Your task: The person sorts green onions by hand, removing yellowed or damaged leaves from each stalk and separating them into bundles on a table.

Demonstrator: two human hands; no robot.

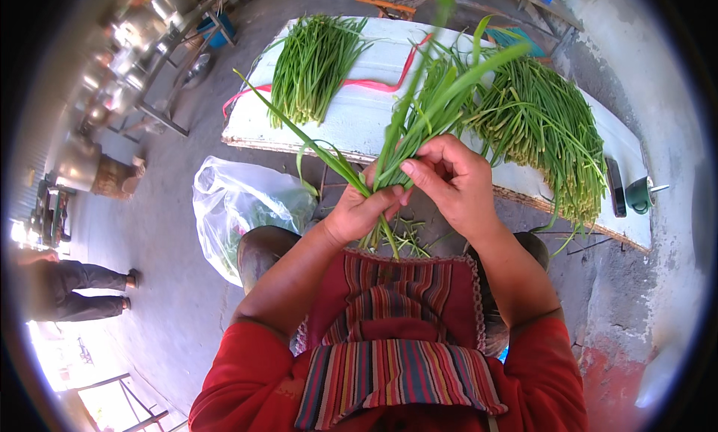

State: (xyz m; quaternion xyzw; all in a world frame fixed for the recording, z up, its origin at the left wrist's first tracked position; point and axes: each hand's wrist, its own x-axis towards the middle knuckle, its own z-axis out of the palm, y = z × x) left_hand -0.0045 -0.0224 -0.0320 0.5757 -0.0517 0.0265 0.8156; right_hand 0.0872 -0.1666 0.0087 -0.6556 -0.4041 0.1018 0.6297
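Observation:
My left hand (364,207) is closed around the lower part of a small bunch of long green leafy stalks (420,118), which look like garlic chives. My right hand (454,179) touches the same bunch just above, thumb and forefinger pinching at its stems. One stalk slants out to the upper left from my left hand. Beyond, on a white tabletop (247,118), lie a neat bundle of green stalks (314,67) at the left and a larger heap of stalks (538,118) at the right. A pink ribbon (364,84) runs across the tabletop between them.
A clear plastic bag (247,207) with greens stands on the floor at the left. Cut stem bits (412,238) lie below my hands. A dark phone-like object (615,188) and a green mug (638,195) sit at the table's right end. Another person's legs (92,292) show far left.

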